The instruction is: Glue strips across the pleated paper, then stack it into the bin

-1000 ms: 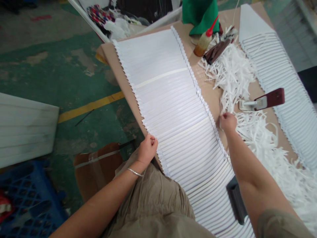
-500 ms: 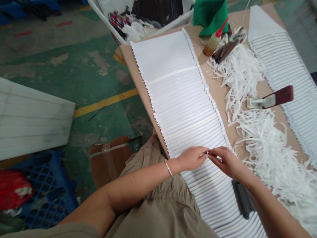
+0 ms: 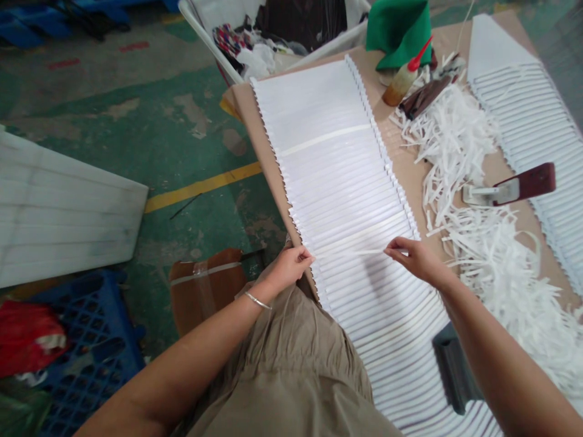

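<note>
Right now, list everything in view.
Slatted panels: two, white, table
Table: one, brown, centre
Loose strips: many, white, between panels
Squeeze bottle: one, amber, far end
Cloth: one, green, beyond bottle
Hand tool: one, maroon-white, right
Block: one, dark, lower right
Bin: one, white, beyond table
Pallets: at least two, blue, left
Bag: one, red, left
Slab: one, white, left
Taped object: one, brown, lower left
Held strip: one, white, right hand
Left hand, right hand: two, bare, centre
</note>
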A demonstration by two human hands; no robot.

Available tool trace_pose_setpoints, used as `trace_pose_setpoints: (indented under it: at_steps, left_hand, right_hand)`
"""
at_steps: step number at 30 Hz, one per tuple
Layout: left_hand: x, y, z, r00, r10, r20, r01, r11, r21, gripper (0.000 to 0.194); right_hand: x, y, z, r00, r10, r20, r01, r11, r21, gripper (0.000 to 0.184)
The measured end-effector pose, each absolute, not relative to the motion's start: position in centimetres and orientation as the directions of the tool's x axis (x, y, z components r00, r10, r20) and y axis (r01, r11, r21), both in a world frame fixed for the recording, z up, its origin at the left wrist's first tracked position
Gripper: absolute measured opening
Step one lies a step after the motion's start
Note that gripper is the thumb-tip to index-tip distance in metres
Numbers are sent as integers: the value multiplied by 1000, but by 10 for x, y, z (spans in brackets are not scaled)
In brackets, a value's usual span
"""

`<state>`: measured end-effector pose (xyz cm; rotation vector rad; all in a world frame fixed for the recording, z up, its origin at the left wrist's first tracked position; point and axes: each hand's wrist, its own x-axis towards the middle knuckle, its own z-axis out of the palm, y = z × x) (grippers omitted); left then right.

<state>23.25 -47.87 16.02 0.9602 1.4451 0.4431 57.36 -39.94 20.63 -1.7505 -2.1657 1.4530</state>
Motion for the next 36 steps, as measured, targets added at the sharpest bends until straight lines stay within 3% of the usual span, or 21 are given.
trace_pose_setpoints:
  at_steps: [10, 19, 29, 36]
  left_hand:
    - [228, -451, 142, -84, 780, -620, 322, 610, 724, 17]
    - [249, -431, 125, -241, 730, -640, 375, 678, 632, 15]
    - [252, -431, 99, -284, 811, -511, 550, 574, 606, 13]
    - [254, -427, 103, -298, 792, -533, 520, 603, 605, 13]
  right_hand:
    - [598, -325, 171, -128, 870, -476, 810, -185, -557, 38]
    - [604, -283, 151, -58, 909, -414, 849, -174, -500, 32]
    - [610, -266, 132, -2, 922, -388, 893, -173, -415, 23]
    - [607, -261, 124, 43, 932, -359, 904, -190, -384, 19]
